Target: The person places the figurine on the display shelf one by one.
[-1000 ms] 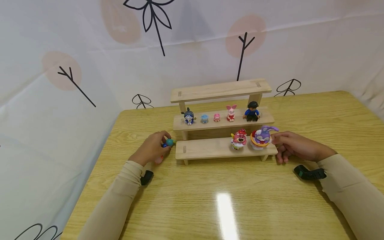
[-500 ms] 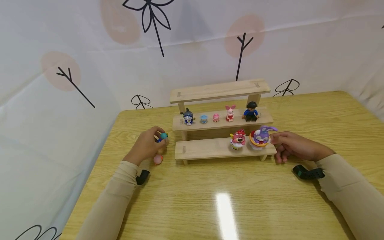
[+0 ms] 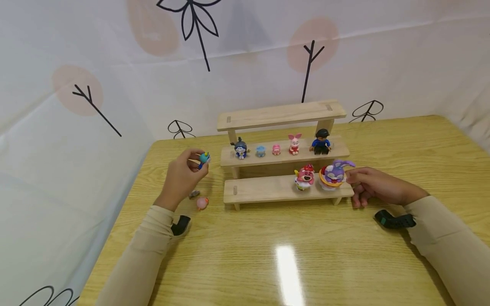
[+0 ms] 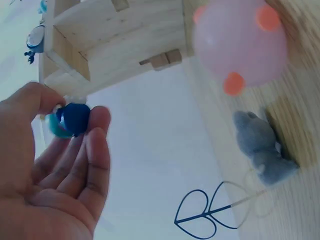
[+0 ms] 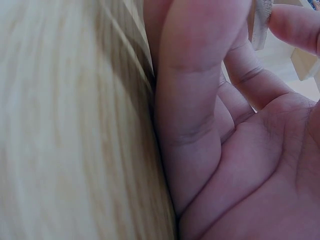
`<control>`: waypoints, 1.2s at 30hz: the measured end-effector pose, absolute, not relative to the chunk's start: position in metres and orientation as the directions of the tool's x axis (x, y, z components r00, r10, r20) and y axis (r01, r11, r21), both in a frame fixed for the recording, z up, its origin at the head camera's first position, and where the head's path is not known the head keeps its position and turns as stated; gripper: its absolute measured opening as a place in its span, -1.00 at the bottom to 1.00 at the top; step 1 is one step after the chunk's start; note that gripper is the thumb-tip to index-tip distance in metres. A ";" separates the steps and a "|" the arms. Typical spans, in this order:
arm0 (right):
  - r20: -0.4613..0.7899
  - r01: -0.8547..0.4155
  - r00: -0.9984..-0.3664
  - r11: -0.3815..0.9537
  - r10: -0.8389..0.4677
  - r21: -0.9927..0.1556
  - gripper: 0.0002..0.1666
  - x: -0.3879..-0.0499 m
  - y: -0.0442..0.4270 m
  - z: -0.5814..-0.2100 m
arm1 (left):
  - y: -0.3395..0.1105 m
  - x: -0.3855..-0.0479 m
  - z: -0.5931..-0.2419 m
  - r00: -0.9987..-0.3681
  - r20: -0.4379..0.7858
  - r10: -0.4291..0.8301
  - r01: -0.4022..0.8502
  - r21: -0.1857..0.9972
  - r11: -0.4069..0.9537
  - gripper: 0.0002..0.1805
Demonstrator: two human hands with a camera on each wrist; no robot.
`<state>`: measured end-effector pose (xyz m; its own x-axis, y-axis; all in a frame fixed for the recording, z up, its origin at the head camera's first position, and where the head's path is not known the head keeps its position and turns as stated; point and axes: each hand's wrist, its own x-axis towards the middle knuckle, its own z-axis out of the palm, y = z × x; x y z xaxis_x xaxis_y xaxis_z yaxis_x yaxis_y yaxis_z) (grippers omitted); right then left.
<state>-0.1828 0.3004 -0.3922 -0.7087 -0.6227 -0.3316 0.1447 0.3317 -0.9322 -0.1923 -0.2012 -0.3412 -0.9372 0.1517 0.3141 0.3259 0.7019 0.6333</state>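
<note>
My left hand (image 3: pixel 179 175) pinches a small figurine (image 3: pixel 204 158) with a teal head and blue body between thumb and fingers, above the table left of the shelf. In the left wrist view the blue underside of this figurine (image 4: pixel 75 119) shows at the fingertips. Below that hand lie a pink round toy with orange spots (image 3: pixel 202 203) and a little grey animal figure (image 4: pixel 262 147). At the right end of the three-tier wooden display shelf (image 3: pixel 260 190), my right hand (image 3: pixel 383 187) grips the lowest board's edge between thumb and finger, its other fingers near the tabletop.
On the lowest tier stand a pink bear figure (image 3: pixel 305 177) and a purple rabbit figure (image 3: pixel 334 174). The middle tier carries several small figures, among them a pink piglet (image 3: pixel 294 145) and a black-capped toy man (image 3: pixel 321 142). A patterned cloth (image 3: pixel 245 76) hangs behind the table.
My left hand has moved left and away from the shelf's lowest tier, lifting the teal and blue figurine. The pink toy and grey figure have come into sight. My right hand stays put.
</note>
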 end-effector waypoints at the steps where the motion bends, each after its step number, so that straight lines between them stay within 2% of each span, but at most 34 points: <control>1: -0.333 0.147 -0.709 0.332 -0.621 -0.932 -0.73 -0.183 0.300 -0.392 | -0.200 -0.192 -0.340 -0.930 0.339 0.142 0.339 0.644 0.686 -0.64; 6: -0.334 0.148 -0.708 0.332 -0.623 -0.932 -0.72 -0.182 0.300 -0.392 | -0.196 -0.190 -0.337 -0.905 0.414 0.094 0.382 0.697 0.607 -0.62; 15: -0.337 0.147 -0.707 0.336 -0.622 -0.930 -0.71 -0.184 0.300 -0.392 | -0.178 -0.178 -0.323 -0.880 0.469 0.079 0.451 0.772 0.448 -0.58; 19: -0.333 0.145 -0.707 0.333 -0.624 -0.932 -0.73 -0.183 0.300 -0.393 | -0.162 -0.172 -0.318 -0.852 0.504 0.143 0.518 0.770 0.373 -0.60; 24: -0.337 0.148 -0.709 0.337 -0.619 -0.930 -0.72 -0.183 0.301 -0.393 | -0.141 -0.166 -0.314 -0.814 0.529 0.238 0.580 0.735 0.350 -0.61; 31: -0.331 0.142 -0.708 0.334 -0.624 -0.932 -0.70 -0.184 0.303 -0.395 | -0.114 -0.162 -0.318 -0.771 0.527 0.356 0.632 0.699 0.335 -0.63; 36: -0.328 0.138 -0.711 0.334 -0.622 -0.932 -0.65 -0.184 0.303 -0.396 | -0.100 -0.163 -0.326 -0.761 0.483 0.434 0.628 0.717 0.302 -0.62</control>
<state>-0.1840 0.3035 -0.3962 -0.7107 -0.6225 -0.3279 0.1378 0.3339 -0.9325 -0.1632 -0.0997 -0.3262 -0.7605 0.4336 0.4833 0.6280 0.3019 0.7173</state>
